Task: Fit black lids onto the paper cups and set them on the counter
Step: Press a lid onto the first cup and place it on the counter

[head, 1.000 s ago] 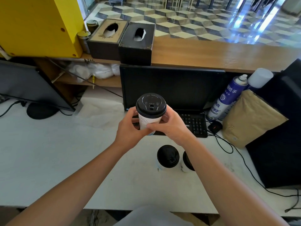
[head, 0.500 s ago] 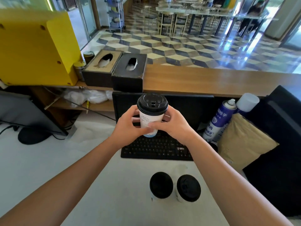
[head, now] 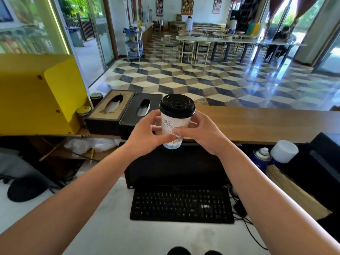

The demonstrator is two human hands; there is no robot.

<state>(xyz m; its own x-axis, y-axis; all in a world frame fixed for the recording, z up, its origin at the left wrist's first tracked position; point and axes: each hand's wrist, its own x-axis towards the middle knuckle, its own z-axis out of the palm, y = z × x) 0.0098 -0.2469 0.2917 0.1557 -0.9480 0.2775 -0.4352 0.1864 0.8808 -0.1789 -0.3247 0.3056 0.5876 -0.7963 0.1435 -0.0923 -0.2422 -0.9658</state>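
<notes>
A white paper cup [head: 173, 129] with blue print carries a black lid [head: 177, 105] and is held upright in the air, in front of the wooden counter [head: 257, 124]. My left hand [head: 145, 133] grips its left side and my right hand [head: 200, 133] grips its right side, thumbs across the front. The tops of two more black-lidded cups [head: 179, 251] [head: 213, 252] peek in at the bottom edge on the white desk [head: 110, 227].
Two tissue boxes [head: 112, 111] [head: 141, 111] stand on the counter left of the cup, with small jars [head: 83, 111] and a yellow box [head: 36, 94] beyond. A monitor [head: 176, 166] and keyboard [head: 182, 205] sit below. Spray cans [head: 261, 157] and a brown paper bag [head: 294, 192] lie right.
Both hands have lifted the lidded cup up and forward to counter height. The view has tilted up, so the two lidded cups on the desk have slid to the bottom edge.
</notes>
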